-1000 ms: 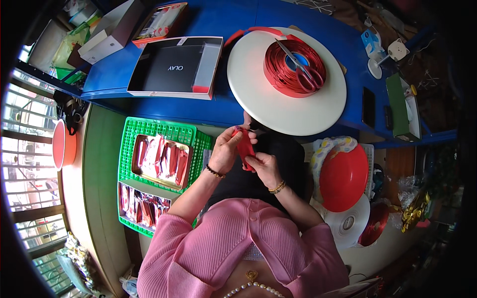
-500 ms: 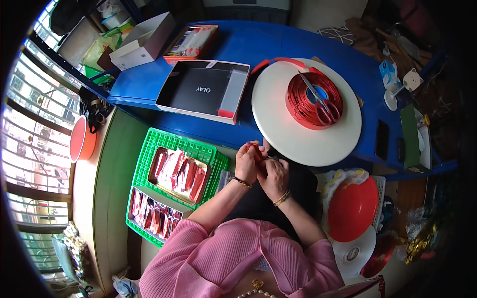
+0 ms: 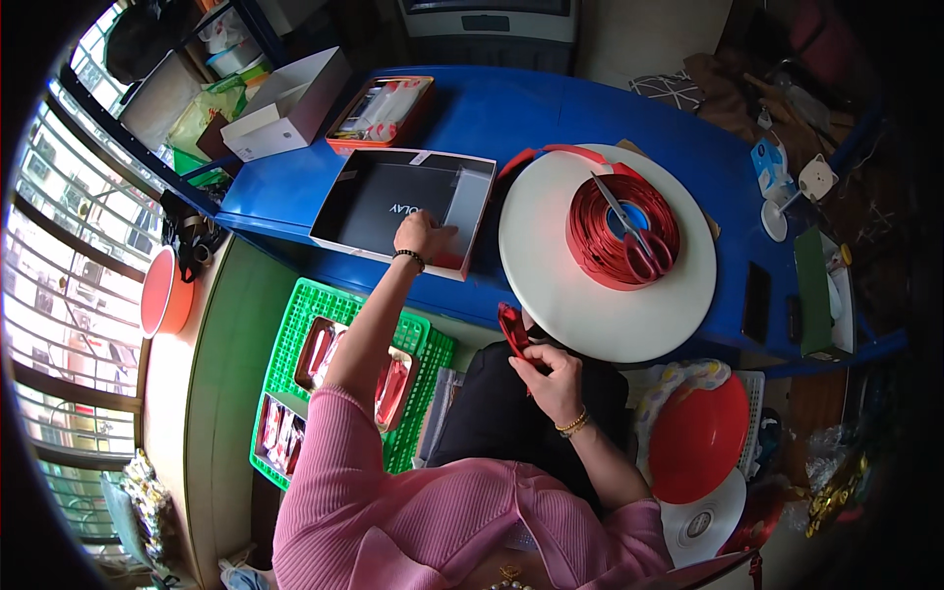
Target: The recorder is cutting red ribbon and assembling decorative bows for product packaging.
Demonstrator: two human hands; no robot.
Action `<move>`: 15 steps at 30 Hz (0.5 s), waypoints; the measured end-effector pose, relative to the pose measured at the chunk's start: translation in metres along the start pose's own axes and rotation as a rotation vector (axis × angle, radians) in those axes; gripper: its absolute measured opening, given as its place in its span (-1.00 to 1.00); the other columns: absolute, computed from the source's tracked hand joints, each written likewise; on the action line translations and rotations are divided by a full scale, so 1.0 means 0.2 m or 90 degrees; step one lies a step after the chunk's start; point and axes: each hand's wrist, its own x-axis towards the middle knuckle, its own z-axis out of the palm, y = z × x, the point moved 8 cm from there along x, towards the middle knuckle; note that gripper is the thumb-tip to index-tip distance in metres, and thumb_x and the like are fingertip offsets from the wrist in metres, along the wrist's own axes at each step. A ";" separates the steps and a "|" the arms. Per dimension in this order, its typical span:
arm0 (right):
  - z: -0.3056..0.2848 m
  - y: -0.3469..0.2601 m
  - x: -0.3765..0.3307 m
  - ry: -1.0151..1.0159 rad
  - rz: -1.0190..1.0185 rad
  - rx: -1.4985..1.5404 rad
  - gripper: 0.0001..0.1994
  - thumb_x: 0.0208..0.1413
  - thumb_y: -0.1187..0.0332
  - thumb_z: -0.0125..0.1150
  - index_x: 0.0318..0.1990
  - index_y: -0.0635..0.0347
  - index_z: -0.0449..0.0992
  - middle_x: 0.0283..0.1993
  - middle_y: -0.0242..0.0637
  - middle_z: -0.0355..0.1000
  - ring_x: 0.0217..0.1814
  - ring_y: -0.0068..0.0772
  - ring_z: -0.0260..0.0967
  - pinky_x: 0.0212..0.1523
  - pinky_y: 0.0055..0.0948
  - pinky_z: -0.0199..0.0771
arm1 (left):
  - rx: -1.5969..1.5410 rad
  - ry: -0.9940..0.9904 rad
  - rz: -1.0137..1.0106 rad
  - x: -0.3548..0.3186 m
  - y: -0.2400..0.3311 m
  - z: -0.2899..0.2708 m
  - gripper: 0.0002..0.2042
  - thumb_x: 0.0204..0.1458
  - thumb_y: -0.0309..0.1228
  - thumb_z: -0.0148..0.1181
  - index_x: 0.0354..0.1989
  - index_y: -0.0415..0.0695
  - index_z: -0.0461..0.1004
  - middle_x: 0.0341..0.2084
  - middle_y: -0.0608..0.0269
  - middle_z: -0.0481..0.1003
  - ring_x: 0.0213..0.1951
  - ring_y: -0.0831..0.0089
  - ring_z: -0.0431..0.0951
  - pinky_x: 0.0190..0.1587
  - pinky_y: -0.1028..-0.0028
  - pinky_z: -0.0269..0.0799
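My left hand [image 3: 421, 236] reaches over the near side of a shallow black-lined box [image 3: 364, 202] with a white rim. Its thumb side points right and the visible fingers look apart, with nothing seen in them; the fingertips are partly hidden. A small red patch lies at the box's near right corner. Above my lap, my right hand [image 3: 553, 379] is closed on a strip of red ribbon [image 3: 513, 332], folded or gathered, which sticks up past the fingers. Close by, a large roll of red ribbon [image 3: 590, 236] lies on a round white board [image 3: 536, 265], with scissors [image 3: 644, 253] resting on it.
A green plastic basket [image 3: 313, 300] at left holds two trays of wrapped red pieces, partly behind my left arm. On the blue table [image 3: 551, 108] stand an orange-rimmed tray [image 3: 339, 138], a white box [image 3: 285, 128] and a dark phone [image 3: 756, 300]. A red basin [image 3: 698, 433] sits lower right.
My left hand has left the red ribbon and moved up and left to the black-lined box. My right hand keeps the ribbon, slightly lower. The view has shifted a little.
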 end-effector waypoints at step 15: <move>-0.08 0.07 -0.09 -0.016 0.038 -0.016 -0.88 -0.13 0.46 0.31 -0.48 0.33 0.50 -0.61 -0.34 0.43 -0.59 -0.67 0.32 -0.53 -0.63 0.29 | 0.220 0.088 -0.002 0.08 0.07 -0.05 -0.83 -0.24 -0.33 0.15 -0.51 -0.13 0.59 -0.47 0.00 0.55 -0.32 0.12 0.56 -0.23 0.33 0.48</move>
